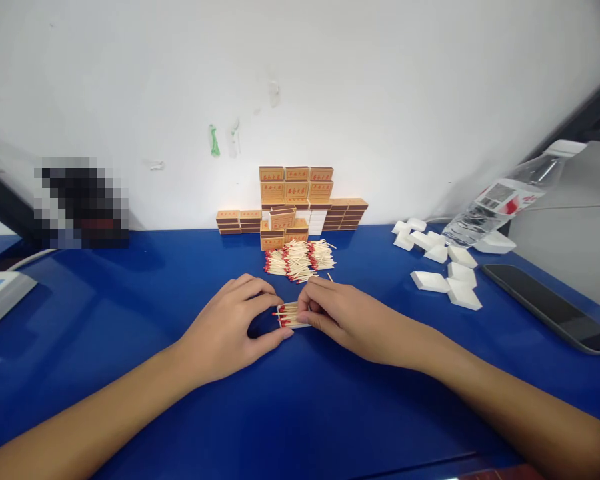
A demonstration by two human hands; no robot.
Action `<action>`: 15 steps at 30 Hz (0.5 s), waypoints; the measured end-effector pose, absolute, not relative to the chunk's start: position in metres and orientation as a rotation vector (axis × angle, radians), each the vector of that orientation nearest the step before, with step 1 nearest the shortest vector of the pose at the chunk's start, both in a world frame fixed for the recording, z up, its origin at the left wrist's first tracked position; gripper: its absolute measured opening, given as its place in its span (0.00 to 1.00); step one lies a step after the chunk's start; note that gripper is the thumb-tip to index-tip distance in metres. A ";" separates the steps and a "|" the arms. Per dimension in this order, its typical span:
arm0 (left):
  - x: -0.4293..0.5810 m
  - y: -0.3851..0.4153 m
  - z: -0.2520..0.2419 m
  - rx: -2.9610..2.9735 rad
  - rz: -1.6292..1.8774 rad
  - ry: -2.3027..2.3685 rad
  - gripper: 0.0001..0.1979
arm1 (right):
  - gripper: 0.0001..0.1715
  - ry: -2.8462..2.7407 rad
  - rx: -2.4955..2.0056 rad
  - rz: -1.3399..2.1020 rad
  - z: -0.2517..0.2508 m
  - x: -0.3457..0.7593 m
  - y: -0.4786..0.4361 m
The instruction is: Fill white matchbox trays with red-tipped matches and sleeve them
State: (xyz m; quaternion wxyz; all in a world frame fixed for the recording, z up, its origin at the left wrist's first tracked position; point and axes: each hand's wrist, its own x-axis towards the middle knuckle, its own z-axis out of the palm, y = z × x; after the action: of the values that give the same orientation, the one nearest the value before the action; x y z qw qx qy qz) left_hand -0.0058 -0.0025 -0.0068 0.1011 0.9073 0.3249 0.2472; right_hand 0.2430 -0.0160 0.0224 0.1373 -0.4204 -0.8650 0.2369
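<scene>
the white tray [301,326] lies on the blue table [280,407], just in front of the loose match pile [300,261], its long axis running left to right. matches [289,312] lie along it, red heads pointing left. the left hand [233,323] grips its left end between thumb and forefinger; the right hand [343,317] bends over its right part, its hold hidden, so i cannot tell what it grips.

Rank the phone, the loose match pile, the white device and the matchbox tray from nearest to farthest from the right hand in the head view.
1. Matchbox tray: at the right hand, toward its left.
2. Loose match pile: beyond the hand, slightly left.
3. Phone: off to the right.
4. White device: at the far left edge.
</scene>
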 end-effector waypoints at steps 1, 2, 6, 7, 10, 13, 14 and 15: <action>-0.006 -0.002 -0.007 2.679 0.730 0.964 0.12 | 0.10 -2.497 -1.214 0.675 0.022 0.243 -0.016; -0.005 -0.002 -0.007 2.677 0.729 0.968 0.13 | 0.09 -2.489 -1.214 0.661 0.022 0.244 -0.016; -0.005 -0.002 -0.007 2.669 0.730 0.973 0.13 | 0.09 -2.520 -1.232 0.611 0.021 0.245 -0.014; -0.005 -0.003 -0.007 2.669 0.728 0.972 0.13 | 0.10 -2.541 -1.235 0.602 0.021 0.245 -0.014; -0.006 -0.003 -0.007 2.676 0.721 0.975 0.13 | 0.10 -2.573 -1.236 0.576 0.022 0.244 -0.014; -0.006 -0.003 -0.007 2.683 0.721 0.972 0.13 | 0.10 -2.569 -1.223 0.567 0.022 0.243 -0.015; -0.007 -0.003 -0.006 2.683 0.721 0.972 0.13 | 0.10 -2.565 -1.220 0.571 0.022 0.244 -0.015; -0.007 -0.003 -0.006 2.683 0.721 0.972 0.13 | 0.10 -2.565 -1.220 0.574 0.022 0.244 -0.015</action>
State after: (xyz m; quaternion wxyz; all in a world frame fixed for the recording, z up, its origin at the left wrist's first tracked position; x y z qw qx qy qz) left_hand -0.0065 -0.0031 -0.0064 0.0991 0.9070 0.3287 0.2439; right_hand 0.2441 -0.0151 0.0222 0.1214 -0.4179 -0.8786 0.1967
